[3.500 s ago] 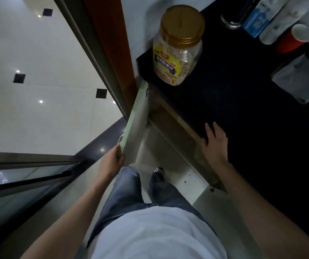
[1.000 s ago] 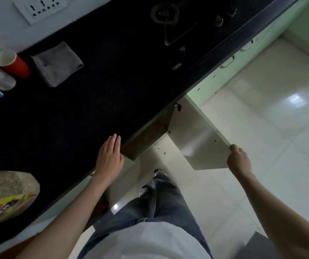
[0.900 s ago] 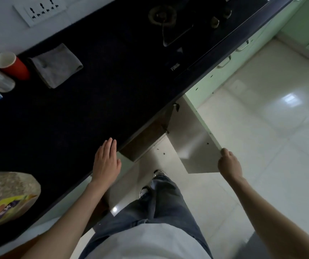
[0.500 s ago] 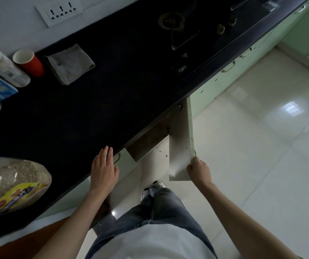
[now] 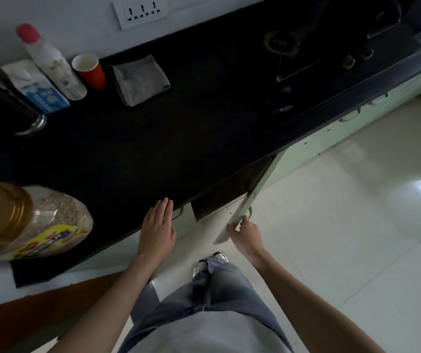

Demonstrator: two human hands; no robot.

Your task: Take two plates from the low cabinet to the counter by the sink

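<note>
A pale green door of the low cabinet hangs partly open below the black counter. My right hand holds the door's lower edge. My left hand lies flat, fingers together, on the counter's front edge. Behind the door the cabinet opening is dark. No plates are in sight and no sink shows.
A gold-lidded jar of grains lies at the counter's left. At the back stand a red cup, a folded grey cloth, a white bottle, a blue carton. A gas hob sits right. Glossy floor tiles spread right.
My right hand has swung the cabinet door inward toward the cabinet, from wide open to nearly edge-on. My left hand has stayed on the counter edge. The view has pulled back.
</note>
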